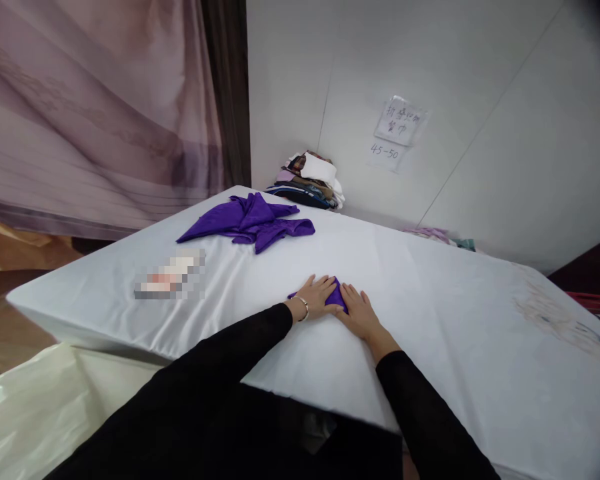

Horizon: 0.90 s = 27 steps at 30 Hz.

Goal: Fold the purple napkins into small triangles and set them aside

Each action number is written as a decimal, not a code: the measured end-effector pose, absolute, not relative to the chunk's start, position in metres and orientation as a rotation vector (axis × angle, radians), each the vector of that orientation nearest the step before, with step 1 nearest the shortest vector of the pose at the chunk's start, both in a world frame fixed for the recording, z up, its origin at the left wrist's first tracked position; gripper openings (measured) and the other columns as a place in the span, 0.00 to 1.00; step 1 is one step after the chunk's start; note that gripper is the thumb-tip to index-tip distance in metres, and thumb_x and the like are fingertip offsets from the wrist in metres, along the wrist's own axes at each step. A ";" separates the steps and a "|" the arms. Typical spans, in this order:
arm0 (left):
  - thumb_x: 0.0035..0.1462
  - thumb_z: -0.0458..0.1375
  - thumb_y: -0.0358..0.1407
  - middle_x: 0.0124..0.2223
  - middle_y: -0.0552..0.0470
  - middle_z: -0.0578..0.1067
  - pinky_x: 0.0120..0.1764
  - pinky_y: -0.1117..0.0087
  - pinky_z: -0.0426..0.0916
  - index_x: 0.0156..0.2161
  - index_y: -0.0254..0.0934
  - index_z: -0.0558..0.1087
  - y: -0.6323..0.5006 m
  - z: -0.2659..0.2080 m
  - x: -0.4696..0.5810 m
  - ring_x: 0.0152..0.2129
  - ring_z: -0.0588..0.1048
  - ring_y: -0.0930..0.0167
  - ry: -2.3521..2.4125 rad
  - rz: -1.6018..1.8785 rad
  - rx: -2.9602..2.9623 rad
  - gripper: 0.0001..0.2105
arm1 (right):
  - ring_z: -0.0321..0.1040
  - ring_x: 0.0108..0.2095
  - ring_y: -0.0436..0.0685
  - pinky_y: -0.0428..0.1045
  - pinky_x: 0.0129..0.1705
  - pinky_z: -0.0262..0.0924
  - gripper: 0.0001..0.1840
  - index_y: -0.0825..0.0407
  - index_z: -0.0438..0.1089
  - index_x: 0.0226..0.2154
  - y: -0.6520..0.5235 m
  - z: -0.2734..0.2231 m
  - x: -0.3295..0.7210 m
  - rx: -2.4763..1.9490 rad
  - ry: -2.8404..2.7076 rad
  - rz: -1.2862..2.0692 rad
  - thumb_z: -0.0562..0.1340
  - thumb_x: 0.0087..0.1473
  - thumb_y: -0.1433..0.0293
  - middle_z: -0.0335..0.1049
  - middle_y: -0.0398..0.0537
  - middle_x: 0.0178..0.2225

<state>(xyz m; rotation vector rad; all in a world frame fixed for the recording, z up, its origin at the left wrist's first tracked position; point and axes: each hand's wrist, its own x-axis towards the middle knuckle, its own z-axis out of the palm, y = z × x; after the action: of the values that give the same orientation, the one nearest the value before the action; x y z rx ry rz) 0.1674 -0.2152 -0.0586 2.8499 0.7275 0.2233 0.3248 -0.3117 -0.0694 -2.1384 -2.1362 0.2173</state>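
Note:
A small folded purple cloth (336, 300) lies on the white-covered table (405, 300) in front of me, partly hidden under my hands. My left hand (319, 296), with a silver bracelet at the wrist, rests flat on its left part, fingers stretched out. On its right edge lies my right hand (359, 312), also flat with fingers extended. The two thumbs come close together at the near side of the cloth. Farther back on the left, a crumpled purple cloth (254, 219) is spread out loosely.
A blurred-out flat object (170, 275) lies on the table's left side. Folded fabrics (310, 179) are stacked by the wall, beneath paper notes (397, 123). More cloth (437, 235) shows along the far edge. A pink curtain (100, 107) hangs at left, above a cream plastic sheet (45, 407).

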 end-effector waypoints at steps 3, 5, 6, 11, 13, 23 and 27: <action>0.55 0.39 0.59 0.65 0.45 0.50 0.59 0.52 0.38 0.63 0.39 0.50 -0.215 -0.073 0.169 0.62 0.46 0.60 0.736 0.179 2.823 0.36 | 0.32 0.64 0.58 0.59 0.62 0.28 0.39 0.53 0.38 0.64 -0.313 -0.070 0.326 -2.142 -2.138 0.202 0.41 0.57 0.49 0.36 0.49 0.65; 0.55 0.39 0.60 0.65 0.45 0.49 0.59 0.51 0.38 0.63 0.39 0.49 -0.213 -0.077 0.168 0.62 0.45 0.60 0.730 0.198 2.819 0.37 | 0.32 0.64 0.58 0.60 0.62 0.28 0.39 0.53 0.38 0.64 -0.316 -0.069 0.326 -2.149 -2.130 0.196 0.41 0.57 0.48 0.36 0.50 0.65; 0.55 0.39 0.60 0.66 0.45 0.49 0.59 0.51 0.38 0.63 0.39 0.49 -0.212 -0.078 0.167 0.62 0.45 0.59 0.723 0.200 2.817 0.37 | 0.33 0.64 0.58 0.60 0.62 0.29 0.39 0.53 0.38 0.64 -0.317 -0.069 0.326 -2.155 -2.126 0.195 0.42 0.57 0.48 0.37 0.50 0.65; 0.53 0.39 0.61 0.65 0.46 0.50 0.59 0.50 0.37 0.63 0.39 0.49 -0.212 -0.078 0.168 0.62 0.45 0.59 0.716 0.216 2.800 0.39 | 0.31 0.64 0.59 0.61 0.62 0.29 0.39 0.50 0.35 0.64 -0.337 -0.069 0.332 -2.224 -2.103 0.215 0.43 0.57 0.49 0.36 0.49 0.65; 0.53 0.39 0.62 0.65 0.45 0.49 0.59 0.50 0.37 0.63 0.38 0.49 -0.213 -0.078 0.169 0.62 0.44 0.59 0.719 0.213 2.796 0.39 | 0.30 0.65 0.60 0.61 0.62 0.28 0.39 0.51 0.34 0.64 -0.349 -0.068 0.339 -2.259 -2.085 0.257 0.43 0.57 0.49 0.35 0.49 0.65; 0.55 0.42 0.57 0.66 0.45 0.47 0.59 0.49 0.38 0.64 0.36 0.48 -0.213 -0.075 0.167 0.62 0.44 0.58 0.721 0.178 2.806 0.37 | 0.26 0.65 0.56 0.57 0.63 0.26 0.39 0.53 0.35 0.64 -0.327 -0.019 0.321 -2.105 -2.000 0.234 0.40 0.58 0.48 0.30 0.49 0.66; 0.56 0.47 0.47 0.65 0.49 0.50 0.59 0.49 0.38 0.63 0.41 0.49 -0.215 -0.076 0.168 0.62 0.42 0.57 0.688 0.156 2.899 0.31 | 0.26 0.65 0.57 0.57 0.63 0.26 0.40 0.54 0.37 0.64 -0.280 -0.019 0.275 -1.868 -2.174 0.271 0.41 0.57 0.47 0.32 0.50 0.66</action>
<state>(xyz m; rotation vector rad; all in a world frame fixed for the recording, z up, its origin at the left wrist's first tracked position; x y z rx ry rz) 0.1680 -0.2146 -0.0760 2.8987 0.6876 0.1563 0.2754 -0.2801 -0.0193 -1.8683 -2.1742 0.2712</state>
